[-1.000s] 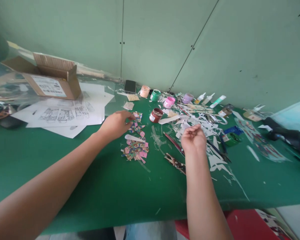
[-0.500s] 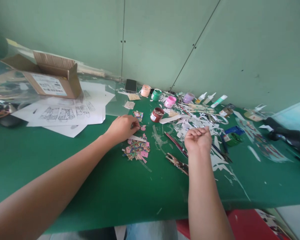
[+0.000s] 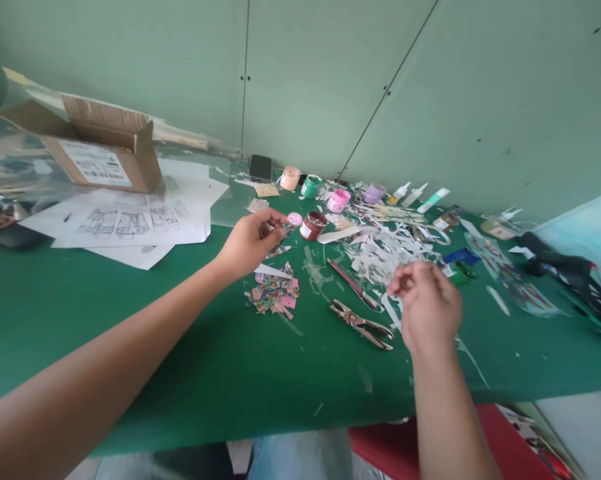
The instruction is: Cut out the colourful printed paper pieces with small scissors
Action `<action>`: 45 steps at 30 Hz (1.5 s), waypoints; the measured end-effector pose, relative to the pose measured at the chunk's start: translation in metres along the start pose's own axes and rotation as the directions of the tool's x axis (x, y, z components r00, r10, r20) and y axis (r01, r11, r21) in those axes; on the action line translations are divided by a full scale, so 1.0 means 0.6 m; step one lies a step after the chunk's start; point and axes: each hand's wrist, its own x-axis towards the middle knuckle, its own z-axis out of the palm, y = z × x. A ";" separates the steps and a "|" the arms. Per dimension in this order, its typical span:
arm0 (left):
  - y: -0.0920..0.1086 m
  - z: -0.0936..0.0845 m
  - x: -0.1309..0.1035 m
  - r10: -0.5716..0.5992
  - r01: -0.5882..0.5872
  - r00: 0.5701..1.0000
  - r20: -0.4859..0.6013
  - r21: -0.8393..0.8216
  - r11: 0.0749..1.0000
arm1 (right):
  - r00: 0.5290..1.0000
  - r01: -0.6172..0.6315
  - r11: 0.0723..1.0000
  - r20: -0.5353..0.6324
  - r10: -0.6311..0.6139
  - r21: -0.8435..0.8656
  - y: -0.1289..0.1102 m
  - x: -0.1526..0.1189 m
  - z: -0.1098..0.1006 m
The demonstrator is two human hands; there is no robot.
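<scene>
Between the thumb and fingers of my left hand [image 3: 253,241] is a small patterned cutout with a round pink top [image 3: 294,219], raised beside the dark red paint jar [image 3: 313,226]. Below it, a heap of pink and multicoloured paper pieces [image 3: 275,293] lies on the green table [image 3: 220,360]. My right hand [image 3: 427,303] is above the right part of the table with its fingers curled together; whether they pinch anything is hidden. Metal pliers-like punch [image 3: 361,325] and a dark red pen-like tool [image 3: 353,283] lie to its left.
White paper scraps [image 3: 380,257] spread at centre right. Behind them stand paint jars, pink [image 3: 339,200] and green [image 3: 311,187], and small bottles [image 3: 415,194]. An open cardboard box [image 3: 105,157] sits on printed sheets [image 3: 130,223] at the left. A black tool [image 3: 565,273] lies far right.
My left hand has risen from the table with the pink-topped cutout. My right hand has moved right and turned, uncovering the handles of the metal punch.
</scene>
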 end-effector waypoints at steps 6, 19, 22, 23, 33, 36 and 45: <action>0.041 0.045 -0.042 0.008 -0.043 0.938 0.348 0.092 0.995 | 0.796 0.589 0.477 0.569 -0.206 -0.652 0.030 -0.099 -0.061; 0.031 0.094 -0.064 -0.030 -0.210 0.836 0.548 0.369 0.905 | 0.716 0.694 0.419 0.624 -0.313 -0.585 0.030 -0.115 -0.074; 0.028 0.103 -0.065 -0.036 -0.204 0.837 0.546 0.372 0.906 | 0.717 0.688 0.457 0.627 -0.305 -0.564 0.029 -0.113 -0.071; 0.027 0.106 -0.065 -0.039 -0.201 0.838 0.544 0.374 0.905 | 0.720 0.682 0.470 0.627 -0.298 -0.560 0.029 -0.113 -0.070; 0.025 0.107 -0.056 -0.129 -0.024 0.893 0.431 0.333 0.943 | 0.746 0.644 0.500 0.621 -0.241 -0.579 0.025 -0.108 -0.072; 0.025 0.111 -0.058 -0.107 -0.074 0.893 0.438 0.377 0.923 | 0.746 0.643 0.500 0.623 -0.235 -0.581 0.024 -0.108 -0.072; 0.032 0.128 -0.063 -0.065 -0.177 0.880 0.470 0.452 0.874 | 0.746 0.637 0.499 0.633 -0.208 -0.587 0.022 -0.107 -0.073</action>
